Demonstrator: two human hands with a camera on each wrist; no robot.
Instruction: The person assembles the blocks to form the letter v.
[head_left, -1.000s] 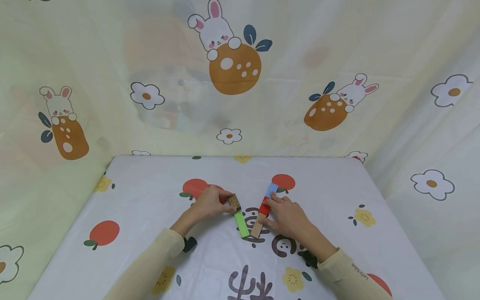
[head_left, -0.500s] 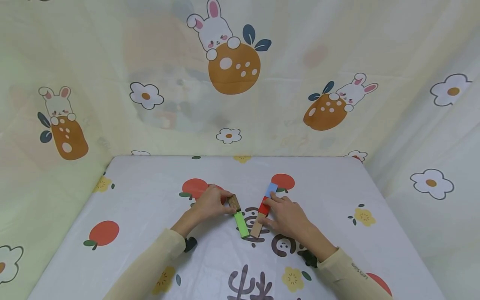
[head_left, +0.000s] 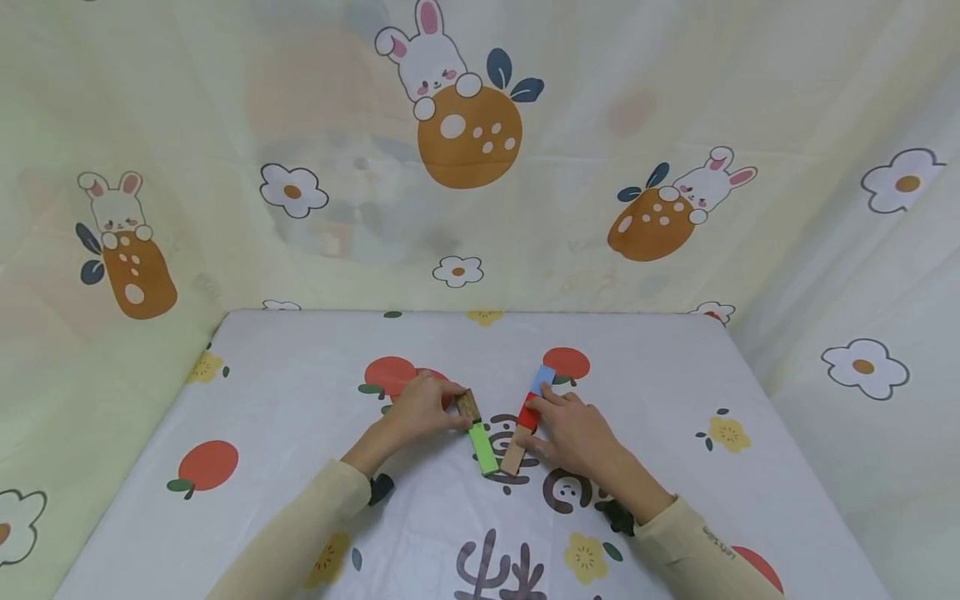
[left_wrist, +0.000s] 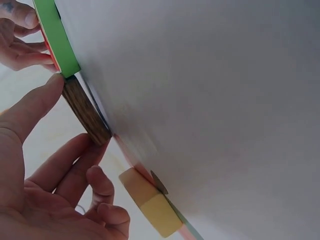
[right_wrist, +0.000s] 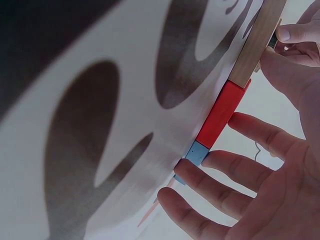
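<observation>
My left hand (head_left: 422, 408) pinches a dark brown wooden block (head_left: 468, 406) between thumb and fingertips, at opposite ends. A bright green block (head_left: 483, 448) lies end to end with it, angled toward me. To the right, a light wood block (head_left: 513, 454), a red block (head_left: 528, 412) and a blue block (head_left: 543, 379) form a slanted row. The two rows come together at their near ends like a V. My right hand (head_left: 577, 429) lies along this second row, fingers spread and nearly straight. In the right wrist view its fingertips touch the red block (right_wrist: 221, 114) and reach the blue block (right_wrist: 196, 151).
In the left wrist view an orange-and-yellow piece (left_wrist: 151, 202) lies beyond my left fingers; the hand hides it in the head view. A white printed cloth (head_left: 285, 533) covers the table. Patterned curtains (head_left: 360, 233) stand at the back and sides.
</observation>
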